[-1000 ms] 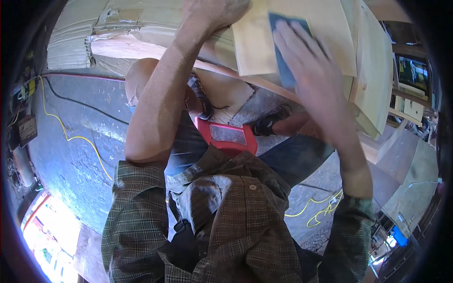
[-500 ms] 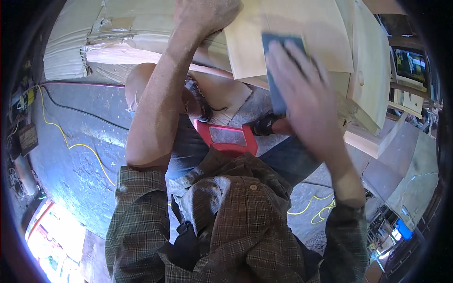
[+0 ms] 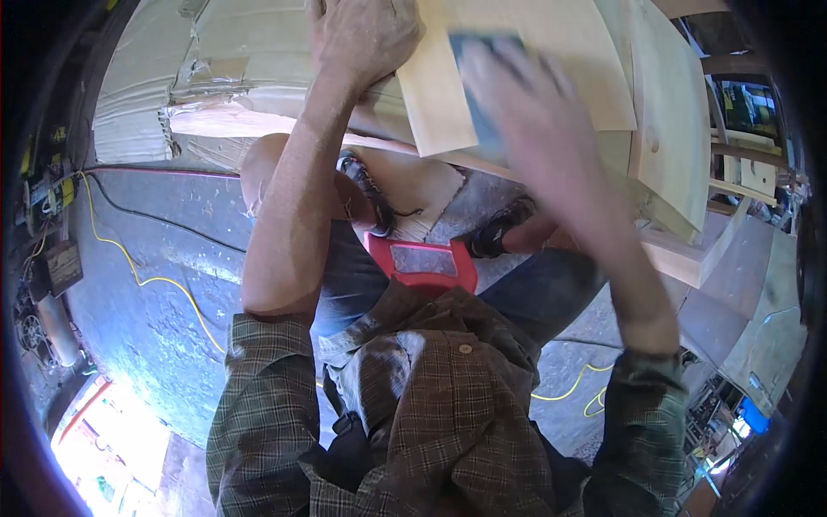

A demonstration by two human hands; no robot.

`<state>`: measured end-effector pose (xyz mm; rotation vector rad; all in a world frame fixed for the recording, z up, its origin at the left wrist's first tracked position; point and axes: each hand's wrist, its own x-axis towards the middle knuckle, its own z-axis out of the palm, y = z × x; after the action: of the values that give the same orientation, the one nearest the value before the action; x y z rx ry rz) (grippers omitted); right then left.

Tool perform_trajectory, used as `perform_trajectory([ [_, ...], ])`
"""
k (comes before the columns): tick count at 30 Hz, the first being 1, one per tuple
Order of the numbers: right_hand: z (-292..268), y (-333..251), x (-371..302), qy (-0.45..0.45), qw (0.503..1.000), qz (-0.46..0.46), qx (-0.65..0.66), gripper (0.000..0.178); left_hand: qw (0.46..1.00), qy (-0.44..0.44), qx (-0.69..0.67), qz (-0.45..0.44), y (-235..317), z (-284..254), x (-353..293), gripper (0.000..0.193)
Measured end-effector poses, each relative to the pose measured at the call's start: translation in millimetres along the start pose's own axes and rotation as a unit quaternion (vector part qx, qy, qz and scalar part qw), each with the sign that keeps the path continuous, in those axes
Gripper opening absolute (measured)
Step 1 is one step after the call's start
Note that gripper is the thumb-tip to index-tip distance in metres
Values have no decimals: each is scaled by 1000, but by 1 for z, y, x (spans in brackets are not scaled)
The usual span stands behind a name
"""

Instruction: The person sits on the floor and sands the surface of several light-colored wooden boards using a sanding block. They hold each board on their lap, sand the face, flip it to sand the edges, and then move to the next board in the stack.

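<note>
A pale wooden panel (image 3: 436, 112) lies across the work surface in front of me. My left hand (image 3: 366, 39) grips the panel at its left edge, fingers curled and partly cut off by the top of the picture. On the panel's face, my right hand (image 3: 538, 108), smeared by motion, presses a dark blue-grey sheet that looks like sandpaper (image 3: 484, 129). The fingers lie over the sheet, and its lower part shows beside the palm. Pale dust coats my left forearm.
Torn cardboard (image 3: 129, 112) covers the surface at left. A wooden board (image 3: 668, 121) stands at right. Below are a red stool (image 3: 422, 280) between my legs and a yellow cord (image 3: 185, 297) on the floor. A blue object (image 3: 754, 415) sits among clutter at far right.
My right hand and the sandpaper have moved up and left over the panel. My left hand keeps its place at the panel's edge; the whole view has shifted slightly.
</note>
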<state>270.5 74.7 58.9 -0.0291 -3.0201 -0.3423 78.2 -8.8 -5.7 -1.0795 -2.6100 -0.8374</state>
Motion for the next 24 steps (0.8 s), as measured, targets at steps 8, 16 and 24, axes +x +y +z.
perform_trajectory([
  [8,1,20,45,116,990,-6,80,38,1000,18,-12,-9,5,0,0,57],
  [16,63,70,133,136,988,-18,69,35,1000,9,-24,-3,-1,1,2,57],
  [24,-33,-29,-90,-136,976,-92,146,42,1000,5,17,10,-8,4,7,60],
])
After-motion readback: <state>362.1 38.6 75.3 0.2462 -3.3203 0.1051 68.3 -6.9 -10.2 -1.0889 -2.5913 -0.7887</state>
